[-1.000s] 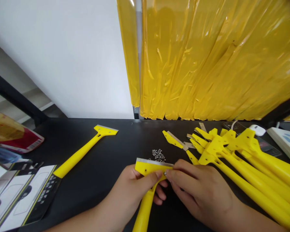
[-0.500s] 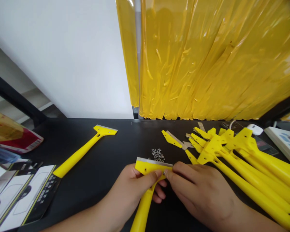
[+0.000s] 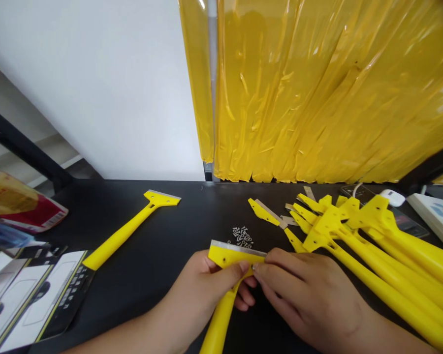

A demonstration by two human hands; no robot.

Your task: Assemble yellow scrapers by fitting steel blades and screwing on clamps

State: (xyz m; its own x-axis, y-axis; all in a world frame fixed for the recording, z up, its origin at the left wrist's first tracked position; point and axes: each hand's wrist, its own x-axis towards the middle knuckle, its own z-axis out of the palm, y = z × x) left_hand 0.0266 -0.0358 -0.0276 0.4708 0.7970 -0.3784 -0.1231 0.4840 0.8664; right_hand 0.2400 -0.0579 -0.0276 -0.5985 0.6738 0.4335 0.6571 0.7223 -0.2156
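My left hand (image 3: 210, 285) is closed around the head of a yellow scraper (image 3: 221, 319), thumb on its front face. A metal blade (image 3: 236, 247) lies along the head's top edge, and one screw hole shows near the left end. My right hand (image 3: 306, 290) is closed in a pinch at the head's right end, its fingertips at the other hole on a tiny metal screw (image 3: 253, 266), mostly hidden by the fingers. Just beyond the scraper lies a small pile of loose screws (image 3: 241, 236).
Another scraper (image 3: 133, 228) with a blade lies on the black table (image 3: 192, 216) at left. Several yellow handles (image 3: 372, 265), loose yellow plates (image 3: 263, 212) and blades lie at right. Printed cards (image 3: 40, 300) and a red-yellow packet (image 3: 20, 201) occupy the left edge.
Hands and scraper stay almost in place. The whole view has shifted slightly, and the right fingertips remain at the same hole.
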